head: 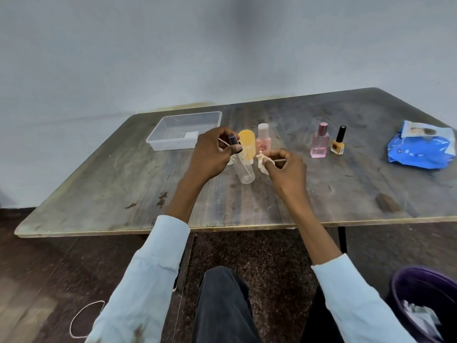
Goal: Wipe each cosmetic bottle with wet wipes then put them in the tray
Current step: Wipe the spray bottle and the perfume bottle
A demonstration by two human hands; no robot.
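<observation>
Five cosmetic bottles: a clear one (243, 169), orange (248, 144), pale pink (262, 138), pink perfume (320, 142) and yellow nail polish (338, 142). One clear tray (158, 142), one blue wipes pack (420, 149), one crumpled wipe (261, 162). One purple bin (405, 283) at lower right.

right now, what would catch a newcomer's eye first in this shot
Mid-table, the left hand grips a clear spray bottle by its top while the right hand pinches a crumpled wet wipe beside it. At the table's right edge lies a bright blue wipes pack; the clear tray at back left holds no bottles yet.
</observation>
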